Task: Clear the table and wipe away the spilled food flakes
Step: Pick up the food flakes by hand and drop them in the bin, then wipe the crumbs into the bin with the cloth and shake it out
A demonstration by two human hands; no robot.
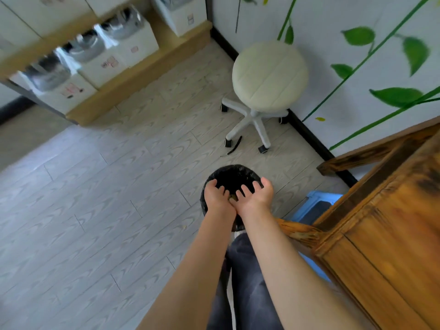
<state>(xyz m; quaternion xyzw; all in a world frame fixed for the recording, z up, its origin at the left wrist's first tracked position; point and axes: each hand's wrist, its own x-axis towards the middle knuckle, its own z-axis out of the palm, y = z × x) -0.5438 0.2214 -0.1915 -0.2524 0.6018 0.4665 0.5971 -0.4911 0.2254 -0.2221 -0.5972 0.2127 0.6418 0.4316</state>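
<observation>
Both hands are being held together over a round waste bin [232,178] lined with a black bag, which is standing on the pale wood-grain floor [100,210]. The left hand [217,195] and the right hand [256,196] are being pressed side by side at their inner edges, palms turned up and fingers spread loosely, so that a shallow cup is being formed. Neither hand is clenched; both are being kept relaxed and cupped. A small clump of brownish-green food flakes [233,198] is being cradled in the seam between the two palms (only a little of it can be seen), directly above the dark mouth of the bin.

The wooden bench [392,234] is being shown at the right edge of the view, well apart from the hands, with its carved dark-stained frame jutting toward the forearms. A blue plastic stool [319,206] is being partly hidden beneath it. Beyond the bin, a cream round-seated swivel stool [270,75] on white castors is being seen beside a wall painted with green leaves. White boxes [133,41] are being stored on low wooden shelving at upper left, blurred.
</observation>
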